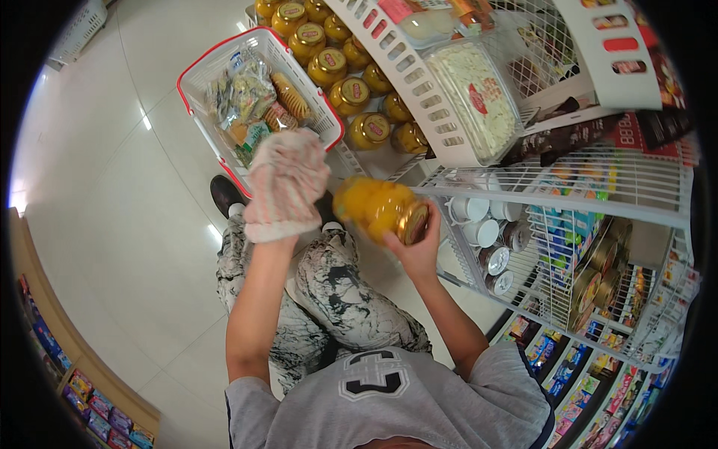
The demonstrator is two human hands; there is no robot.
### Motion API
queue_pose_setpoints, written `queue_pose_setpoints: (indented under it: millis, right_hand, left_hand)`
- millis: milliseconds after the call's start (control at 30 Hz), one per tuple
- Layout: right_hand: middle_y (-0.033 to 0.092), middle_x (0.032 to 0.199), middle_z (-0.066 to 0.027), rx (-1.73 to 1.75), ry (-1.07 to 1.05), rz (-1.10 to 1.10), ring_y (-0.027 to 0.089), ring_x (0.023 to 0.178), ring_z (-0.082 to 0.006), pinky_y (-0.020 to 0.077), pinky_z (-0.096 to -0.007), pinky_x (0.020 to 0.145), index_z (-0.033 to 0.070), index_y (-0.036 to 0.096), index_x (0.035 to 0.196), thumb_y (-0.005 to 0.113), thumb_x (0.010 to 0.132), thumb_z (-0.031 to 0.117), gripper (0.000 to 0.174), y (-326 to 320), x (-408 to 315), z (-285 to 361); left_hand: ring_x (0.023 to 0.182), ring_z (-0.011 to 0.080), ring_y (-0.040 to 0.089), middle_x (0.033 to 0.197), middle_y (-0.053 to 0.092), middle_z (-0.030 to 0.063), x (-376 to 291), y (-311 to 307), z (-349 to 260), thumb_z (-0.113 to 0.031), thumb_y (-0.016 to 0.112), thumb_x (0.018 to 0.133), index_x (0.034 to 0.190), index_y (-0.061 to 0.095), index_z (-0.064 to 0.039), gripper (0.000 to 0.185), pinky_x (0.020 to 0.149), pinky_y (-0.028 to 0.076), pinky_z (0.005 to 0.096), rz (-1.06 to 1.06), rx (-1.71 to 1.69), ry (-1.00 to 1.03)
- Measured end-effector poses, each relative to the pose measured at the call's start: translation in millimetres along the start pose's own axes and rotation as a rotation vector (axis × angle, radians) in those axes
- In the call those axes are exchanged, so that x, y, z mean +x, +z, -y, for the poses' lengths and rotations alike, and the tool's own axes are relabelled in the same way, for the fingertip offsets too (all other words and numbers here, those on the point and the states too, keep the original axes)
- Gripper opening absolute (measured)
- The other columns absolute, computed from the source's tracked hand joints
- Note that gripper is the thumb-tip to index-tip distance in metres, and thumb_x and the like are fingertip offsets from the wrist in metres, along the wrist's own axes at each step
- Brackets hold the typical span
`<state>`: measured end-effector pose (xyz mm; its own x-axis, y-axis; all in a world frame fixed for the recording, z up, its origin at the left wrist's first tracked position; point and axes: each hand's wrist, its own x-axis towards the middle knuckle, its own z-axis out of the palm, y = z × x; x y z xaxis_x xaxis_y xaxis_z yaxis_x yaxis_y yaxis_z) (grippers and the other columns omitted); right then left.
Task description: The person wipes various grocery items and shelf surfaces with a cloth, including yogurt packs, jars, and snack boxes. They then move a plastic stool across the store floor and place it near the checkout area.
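Note:
A fuzzy pink-and-white striped cloth mitt covers my left hand down to the wrist, hiding the fingers. It is raised in front of the near end of a white shopping basket with a red rim. My right hand grips a glass jar of yellow-orange fruit around its gold lid. The jar is tilted on its side, lid toward me, over the floor by my knees. Inside the basket lie clear-wrapped packets and ridged brown items, partly hidden by the mitt.
Several similar fruit jars stand on a low shelf beyond the basket. To the right, a white slotted bin holds a clear food tub. Below it, a wire rack carries white-lidded tubs and gold tins. Snack shelves stand lower left.

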<state>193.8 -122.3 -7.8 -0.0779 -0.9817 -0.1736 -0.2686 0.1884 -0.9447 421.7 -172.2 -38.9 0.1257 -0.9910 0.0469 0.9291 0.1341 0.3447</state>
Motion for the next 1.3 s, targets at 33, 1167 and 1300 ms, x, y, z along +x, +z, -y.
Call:
queue_pose_setpoints:
  millis: [33, 1167, 1300]
  right_hand:
    - [0.039, 0.126, -0.0157, -0.082, -0.005, -0.065, 0.041, 0.121, -0.0255, 0.0355, -0.0383, 0.103, -0.001, 0.027, 0.135, 0.084, 0.062, 0.015, 0.095, 6.6, 10.7, -7.4]
    - [0.058, 0.115, -0.0210, -0.867, 0.155, 0.198, 0.056, 0.106, -0.0366, 0.0462, -0.0408, 0.091, 0.003, 0.045, 0.128, 0.069, 0.081, 0.032, 0.060, 20.4, 119.9, -99.1]
    - [0.060, 0.116, -0.0186, -0.529, -0.412, 0.113, 0.057, 0.112, -0.0310, 0.0459, -0.0344, 0.093, 0.002, 0.055, 0.119, 0.060, 0.088, 0.015, 0.034, -12.6, 27.4, 58.9]
  left_hand:
    - [0.107, 0.0246, 0.055, 0.109, 0.056, 0.0115, 2.1, 0.7, -13.8, -0.040, 0.070, 0.079, 0.111, 0.050, -0.003, 0.053, 0.091, 0.047, 0.0387, -0.036, 0.004, 0.044]
    - [0.096, 0.0249, 0.061, 0.113, 0.061, 0.0129, -3.5, -29.9, -41.6, -0.038, 0.060, 0.085, 0.112, 0.056, -0.008, 0.041, 0.081, 0.052, 0.0361, -0.532, 0.087, -0.078]
    - [0.086, 0.0264, 0.063, 0.100, 0.066, 0.0110, -14.8, -69.5, -32.6, -0.024, 0.060, 0.087, 0.115, 0.057, -0.003, 0.035, 0.079, 0.050, 0.0360, -0.362, 0.507, 0.301]
